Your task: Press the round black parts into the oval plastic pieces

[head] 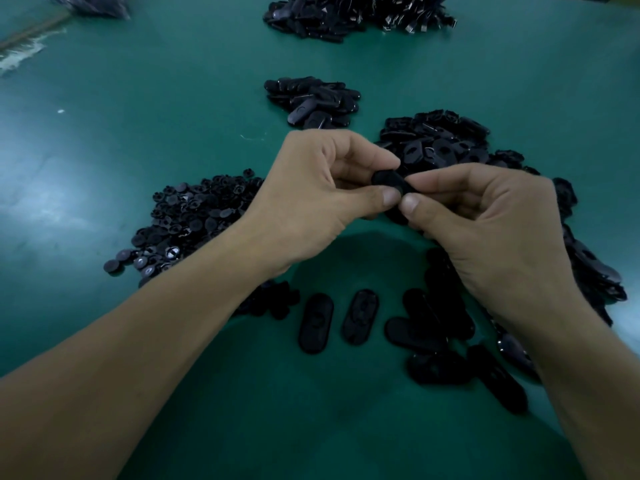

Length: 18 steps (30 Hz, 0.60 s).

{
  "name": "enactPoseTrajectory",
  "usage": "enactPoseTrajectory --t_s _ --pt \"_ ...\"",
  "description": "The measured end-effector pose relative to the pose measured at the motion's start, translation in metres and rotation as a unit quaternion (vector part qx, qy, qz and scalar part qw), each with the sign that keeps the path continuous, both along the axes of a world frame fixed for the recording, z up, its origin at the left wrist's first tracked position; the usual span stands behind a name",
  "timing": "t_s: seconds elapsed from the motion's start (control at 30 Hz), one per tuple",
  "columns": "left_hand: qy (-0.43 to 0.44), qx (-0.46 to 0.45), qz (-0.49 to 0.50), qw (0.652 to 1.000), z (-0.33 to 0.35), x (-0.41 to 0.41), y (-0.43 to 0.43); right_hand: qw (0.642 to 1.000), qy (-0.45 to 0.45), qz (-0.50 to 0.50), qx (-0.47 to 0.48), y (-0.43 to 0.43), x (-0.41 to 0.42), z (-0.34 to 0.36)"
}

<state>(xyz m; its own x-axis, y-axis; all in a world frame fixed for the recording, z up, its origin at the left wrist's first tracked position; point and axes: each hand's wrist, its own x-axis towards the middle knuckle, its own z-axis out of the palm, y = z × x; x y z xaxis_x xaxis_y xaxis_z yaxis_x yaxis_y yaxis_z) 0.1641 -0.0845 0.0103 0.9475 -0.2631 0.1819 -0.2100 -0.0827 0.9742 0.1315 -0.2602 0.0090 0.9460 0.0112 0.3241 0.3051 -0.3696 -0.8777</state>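
Note:
Both hands meet above the middle of the green table. My left hand (322,195) and my right hand (485,216) pinch one black oval plastic piece (388,180) between thumbs and forefingers, the thumb tips almost touching. Whether a round part sits in it is hidden by the fingers. A heap of round black parts (194,216) lies under and left of my left wrist. A heap of oval pieces (440,140) lies behind my right hand and runs down its right side. Several single oval pieces (316,322) lie near the front edge between my forearms.
A smaller pile of oval pieces (311,102) lies behind my hands. A large heap of black parts (356,12) sits at the far edge. A dark bag (93,5) and a white scuffed patch (20,53) are at the far left. The green table top (138,116) shows at the left.

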Motion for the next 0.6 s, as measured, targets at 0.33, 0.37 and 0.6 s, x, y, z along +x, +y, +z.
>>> enactPoseTrajectory --t_s 0.33,0.37,0.6 --pt "-0.014 0.030 0.010 0.999 -0.0014 0.0003 -0.0002 1.000 0.006 -0.026 -0.015 0.0021 0.0026 -0.0062" --pt "-0.014 0.032 0.012 0.999 -0.0014 0.0000 0.0000 1.000 0.006 -0.026 -0.016 0.0025 0.0026 -0.0067" --pt "-0.015 0.049 0.037 0.998 -0.0021 0.0002 0.0000 0.999 -0.012 -0.026 -0.039 0.0033 0.0006 -0.0045"
